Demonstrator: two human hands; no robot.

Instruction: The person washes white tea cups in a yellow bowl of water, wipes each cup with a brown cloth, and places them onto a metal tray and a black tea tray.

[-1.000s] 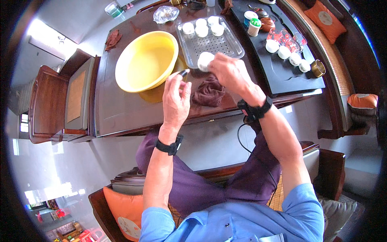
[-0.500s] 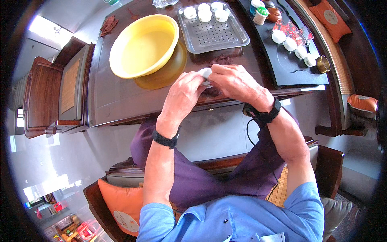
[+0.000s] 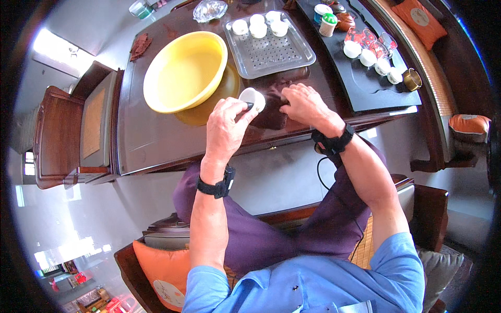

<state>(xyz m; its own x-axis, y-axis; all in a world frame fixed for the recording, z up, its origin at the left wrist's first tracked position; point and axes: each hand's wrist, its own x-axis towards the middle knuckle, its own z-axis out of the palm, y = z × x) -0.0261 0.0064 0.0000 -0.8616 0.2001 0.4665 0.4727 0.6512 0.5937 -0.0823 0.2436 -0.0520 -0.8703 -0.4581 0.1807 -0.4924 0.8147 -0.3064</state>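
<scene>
Between the thumb and fingers of my left hand [image 3: 224,125] is a small white teacup [image 3: 253,100], tilted so that its round opening shows. My right hand [image 3: 309,107] is just to the right of the cup, apart from it, with curled fingers closed on a dark maroon cloth [image 3: 272,110]. The cloth bunches over the table's near part, and my fingers partly hide it. Beyond my hands, a perforated metal tray [image 3: 271,67] carries several white teacups [image 3: 258,28] at its far end. A large yellow basin [image 3: 151,86] stands to the left of the tray.
On the right lies a black tea tray [image 3: 360,94] with white cups, red-patterned glasses, a brown teapot [image 3: 345,22], a green-lidded container [image 3: 327,25] and a brass-coloured cup [image 3: 412,79]. A crumpled reddish cloth [image 3: 140,47] and a clear plastic bundle [image 3: 210,10] lie farther off.
My hands have moved apart. The cup, earlier between both hands, is now in my left hand alone, lower and to the left. My right hand has drawn off to the right with the cloth.
</scene>
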